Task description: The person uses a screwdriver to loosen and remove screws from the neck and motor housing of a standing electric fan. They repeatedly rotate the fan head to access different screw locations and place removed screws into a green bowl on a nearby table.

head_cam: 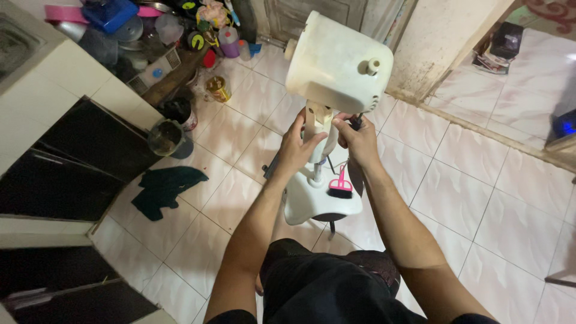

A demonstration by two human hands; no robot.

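Both hands point(327, 141) grip fan neck point(318, 129) above tiled floor point(480, 204).

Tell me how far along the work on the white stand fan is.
Done: the motor housing is bare, with no grille or blades on it. In hand: the left hand and right hand grip the neck under it. Left: a pink brush lies unused on the base; the removed parts are out of view.
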